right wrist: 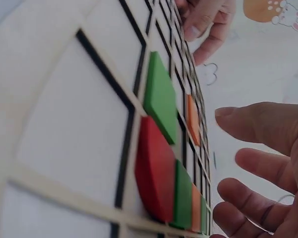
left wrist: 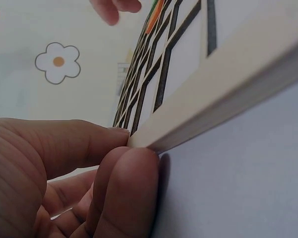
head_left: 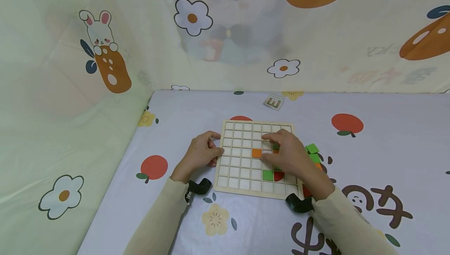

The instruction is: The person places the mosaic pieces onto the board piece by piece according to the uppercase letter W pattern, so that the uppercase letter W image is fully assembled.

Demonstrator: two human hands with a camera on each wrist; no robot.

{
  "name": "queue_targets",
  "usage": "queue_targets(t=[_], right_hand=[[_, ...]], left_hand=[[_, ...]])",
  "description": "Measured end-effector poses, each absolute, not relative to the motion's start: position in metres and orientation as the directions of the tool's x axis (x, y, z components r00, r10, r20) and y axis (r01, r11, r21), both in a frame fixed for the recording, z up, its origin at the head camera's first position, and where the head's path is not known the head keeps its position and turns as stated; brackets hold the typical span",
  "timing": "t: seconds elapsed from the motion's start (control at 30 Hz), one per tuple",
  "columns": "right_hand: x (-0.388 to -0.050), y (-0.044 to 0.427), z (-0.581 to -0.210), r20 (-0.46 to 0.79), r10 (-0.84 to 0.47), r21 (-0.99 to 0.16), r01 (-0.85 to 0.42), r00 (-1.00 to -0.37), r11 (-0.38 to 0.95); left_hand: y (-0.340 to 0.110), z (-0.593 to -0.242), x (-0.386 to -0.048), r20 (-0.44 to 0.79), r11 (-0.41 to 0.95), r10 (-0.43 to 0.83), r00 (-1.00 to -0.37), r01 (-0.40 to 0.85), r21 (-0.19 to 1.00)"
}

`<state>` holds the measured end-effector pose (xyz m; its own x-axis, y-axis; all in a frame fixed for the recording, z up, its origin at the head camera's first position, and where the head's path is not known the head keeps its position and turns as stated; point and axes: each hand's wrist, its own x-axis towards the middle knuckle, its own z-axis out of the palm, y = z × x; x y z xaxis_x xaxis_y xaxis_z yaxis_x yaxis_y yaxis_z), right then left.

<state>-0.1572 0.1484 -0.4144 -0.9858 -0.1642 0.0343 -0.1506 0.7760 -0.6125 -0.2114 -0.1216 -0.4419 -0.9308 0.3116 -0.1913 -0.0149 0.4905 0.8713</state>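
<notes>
A wooden grid board [head_left: 232, 190] lies on the table between the hands. The left hand [head_left: 201, 151] pinches its left edge, thumb on top and fingers against the side in the left wrist view. Over the board's right half hovers the right hand [head_left: 288, 151], thumb and fingers spread apart with nothing between them. An orange square tile [head_left: 256, 153] sits in a cell by its fingertips. Nearer the front are a light green tile [head_left: 268, 175] and a red rounded piece [right wrist: 156, 173]. Beyond the red piece, a dark green tile [right wrist: 183, 198] and another orange tile [right wrist: 195, 208] are partly hidden.
Loose green tiles [head_left: 311, 148] and an orange one [head_left: 318, 166] lie right of the board, partly behind the right forearm. A small card with a grid pattern [head_left: 274, 101] lies behind the board. Printed cloth covers the table, and a printed curtain [head_left: 225, 79] hangs behind.
</notes>
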Motion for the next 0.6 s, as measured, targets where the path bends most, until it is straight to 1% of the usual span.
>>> queue_targets(t=[0.1,0.33,0.47,0.6], right_hand=[[-0.155,0.154,-0.411,0.040,-0.142,-0.602,-0.138,-0.989,0.787],[-0.148,0.174,-0.405,0.001,-0.083,-0.619,-0.066,-0.997,0.783],[-0.142,0.191,-0.408,0.023,-0.060,-0.607,-0.062,-0.998,0.793],[-0.138,0.211,-0.412,0.043,-0.022,-0.570,-0.043,-0.999,0.821]], left_hand=[[-0.122,-0.441,-0.211,-0.190,0.489,0.314,-0.930,-0.013,0.872],[-0.121,-0.441,-0.212,-0.189,0.498,0.314,-0.931,-0.008,0.867],[-0.121,-0.441,-0.212,-0.190,0.504,0.310,-0.931,-0.009,0.864],[-0.121,-0.441,-0.212,-0.191,0.510,0.308,-0.932,-0.008,0.860]])
